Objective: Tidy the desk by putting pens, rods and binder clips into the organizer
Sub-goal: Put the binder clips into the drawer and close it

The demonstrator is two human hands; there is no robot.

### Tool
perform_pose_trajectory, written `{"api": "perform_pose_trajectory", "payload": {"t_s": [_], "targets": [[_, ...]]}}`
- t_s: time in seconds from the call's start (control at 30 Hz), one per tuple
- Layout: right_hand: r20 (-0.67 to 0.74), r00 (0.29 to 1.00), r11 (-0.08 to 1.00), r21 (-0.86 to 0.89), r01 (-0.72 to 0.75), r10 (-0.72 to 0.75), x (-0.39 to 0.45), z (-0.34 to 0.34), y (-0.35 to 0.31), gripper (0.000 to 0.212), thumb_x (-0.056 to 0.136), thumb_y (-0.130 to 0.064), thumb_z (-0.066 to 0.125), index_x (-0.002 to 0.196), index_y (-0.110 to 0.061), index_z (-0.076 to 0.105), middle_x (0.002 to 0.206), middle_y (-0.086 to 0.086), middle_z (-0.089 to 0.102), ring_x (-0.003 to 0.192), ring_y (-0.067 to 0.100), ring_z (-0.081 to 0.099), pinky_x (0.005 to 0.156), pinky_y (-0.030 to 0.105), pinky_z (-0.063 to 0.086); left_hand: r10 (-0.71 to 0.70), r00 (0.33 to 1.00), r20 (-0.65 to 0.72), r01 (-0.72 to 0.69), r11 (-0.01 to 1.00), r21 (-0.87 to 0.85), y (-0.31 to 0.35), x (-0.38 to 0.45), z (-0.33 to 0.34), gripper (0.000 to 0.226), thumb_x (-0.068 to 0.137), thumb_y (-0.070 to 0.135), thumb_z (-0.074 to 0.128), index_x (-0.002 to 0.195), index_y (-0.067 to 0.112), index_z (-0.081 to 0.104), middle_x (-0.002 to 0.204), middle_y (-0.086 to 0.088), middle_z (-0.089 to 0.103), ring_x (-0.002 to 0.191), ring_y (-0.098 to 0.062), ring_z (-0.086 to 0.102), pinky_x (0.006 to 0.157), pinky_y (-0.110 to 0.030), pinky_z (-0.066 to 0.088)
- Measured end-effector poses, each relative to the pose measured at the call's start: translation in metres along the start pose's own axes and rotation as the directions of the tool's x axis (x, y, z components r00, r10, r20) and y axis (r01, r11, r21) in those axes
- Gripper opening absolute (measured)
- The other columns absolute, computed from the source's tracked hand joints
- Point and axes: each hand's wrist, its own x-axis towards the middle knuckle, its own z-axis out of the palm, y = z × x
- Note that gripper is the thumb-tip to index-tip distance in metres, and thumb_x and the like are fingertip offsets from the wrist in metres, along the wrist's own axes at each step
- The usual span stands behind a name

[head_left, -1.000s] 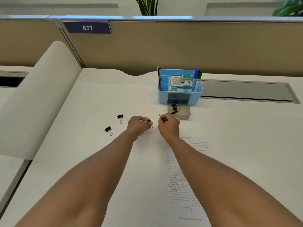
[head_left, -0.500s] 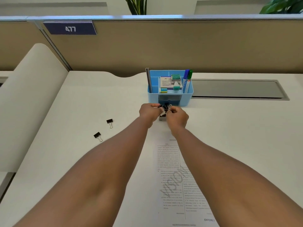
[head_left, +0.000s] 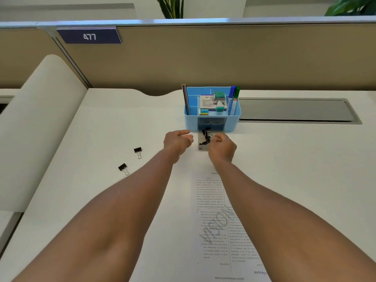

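Note:
The blue organizer [head_left: 234, 121] stands at the back of the desk with its small drawer [head_left: 202, 147] pulled out in front. Several black binder clips [head_left: 205, 137] lie in the drawer. My left hand [head_left: 177, 139] hovers just left of the drawer, fingers relaxed and empty. My right hand [head_left: 222, 146] is over the drawer's right side with loosely curled fingers; I see no clip between them. Two binder clips [head_left: 138, 151] [head_left: 122, 167] lie on the desk to the left. Grey rods [head_left: 185, 99], a blue marker [head_left: 231, 99] and a green marker [head_left: 236, 99] stand in the organizer.
A printed sheet [head_left: 213, 216] lies on the desk under my right forearm. A grey cable hatch [head_left: 295, 109] sits right of the organizer. A partition wall [head_left: 203, 58] runs behind it, and a raised white curved panel [head_left: 36, 123] borders the desk on the left.
Both hands carried clips from the desk to the drawer. They have since let go, and my left hand has drawn back to the left with its fingers opened.

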Motion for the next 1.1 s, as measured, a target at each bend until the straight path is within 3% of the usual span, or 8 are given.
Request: {"api": "perform_pose_trajectory", "payload": {"t_s": [0.17,0.33,0.5,0.7,0.8,0.9,1.03,1.1], "targets": [[0.126,0.989,0.997,-0.004,0.072,-0.071,-0.021,0.018,0.0,0.022,0.093,-0.006,0.053,0.11,-0.006,0.068,0.109,0.011,0.067,0.095,0.024,0.063,0.081,0.027,0.054,0.021,0.999,-0.025,-0.021,0.999,0.027,-0.019,-0.01,-0.041,0.035,0.086,-0.004,0.064,0.117,0.01,0.068,0.101,-0.003,0.073,0.092,-0.013,0.071,0.09,-0.026,0.056],[0.362,0.917,0.983,-0.009,0.185,-0.169,-0.05,0.038,0.009,0.024,0.091,-0.01,0.056,0.111,-0.011,0.069,0.105,0.004,0.069,0.091,0.014,0.062,0.071,0.014,0.043,0.039,0.998,-0.043,-0.034,0.992,0.124,-0.041,-0.029,-0.081,0.032,0.085,-0.005,0.062,0.113,0.011,0.067,0.096,-0.002,0.071,0.088,-0.012,0.068,0.087,-0.026,0.055],[0.53,0.811,0.945,-0.05,0.322,-0.248,-0.086,0.051,0.013,0.019,0.088,-0.011,0.058,0.1,-0.017,0.071,0.093,-0.005,0.068,0.086,0.013,0.063,0.075,0.022,0.048,0.023,0.996,-0.084,-0.011,0.991,0.133,-0.058,-0.047,-0.118,0.028,0.085,-0.002,0.063,0.109,0.012,0.067,0.093,-0.001,0.072,0.086,-0.015,0.069,0.09,-0.028,0.055],[0.624,0.734,0.902,-0.107,0.419,-0.267,-0.118,0.062,0.019,0.021,0.088,-0.011,0.056,0.101,-0.015,0.071,0.101,-0.001,0.07,0.092,0.016,0.065,0.081,0.026,0.052,0.007,0.984,-0.177,0.026,0.983,0.184,-0.076,-0.068,-0.156,0.029,0.08,0.003,0.066,0.104,0.018,0.071,0.102,-0.005,0.073,0.089,-0.018,0.068,0.09,-0.034,0.056],[0.676,0.693,0.874,-0.149,0.462,-0.251,-0.132,0.068,0.025,0.022,0.087,-0.012,0.056,0.101,-0.016,0.071,0.105,0.0,0.07,0.096,0.018,0.064,0.085,0.03,0.053,0.009,0.974,-0.228,0.039,0.978,0.207,-0.088,-0.076,-0.173,0.022,0.081,0.011,0.069,0.096,0.026,0.07,0.113,0.0,0.07,0.095,-0.017,0.065,0.085,-0.029,0.053],[0.731,0.643,0.846,-0.176,0.503,-0.229,-0.146,0.073,0.032,0.022,0.087,-0.013,0.058,0.104,-0.016,0.07,0.107,0.0,0.067,0.098,0.018,0.063,0.086,0.029,0.052,0.008,0.962,-0.271,0.066,0.963,0.263,-0.101,-0.084,-0.189,0.021,0.084,0.012,0.067,0.096,0.029,0.069,0.11,0.003,0.07,0.101,-0.016,0.064,0.083,-0.026,0.05],[0.781,0.589,0.818,-0.192,0.542,-0.208,-0.166,0.085,0.04,0.025,0.088,-0.014,0.058,0.11,-0.017,0.069,0.111,0.001,0.064,0.102,0.018,0.06,0.087,0.027,0.049,-0.017,0.956,-0.291,0.113,0.942,0.317,-0.118,-0.092,-0.205,0.027,0.087,0.006,0.064,0.106,0.024,0.072,0.099,0.005,0.067,0.087,-0.018,0.061,0.069,-0.027,0.049],[0.802,0.562,0.805,-0.19,0.562,-0.203,-0.176,0.092,0.043,0.027,0.088,-0.014,0.057,0.112,-0.018,0.068,0.112,0.002,0.063,0.104,0.018,0.059,0.088,0.026,0.048,-0.017,0.957,-0.288,0.121,0.93,0.347,-0.125,-0.095,-0.212,0.035,0.088,0.0,0.055,0.11,0.021,0.072,0.106,0.002,0.066,0.085,-0.019,0.058,0.061,-0.025,0.045]]}}
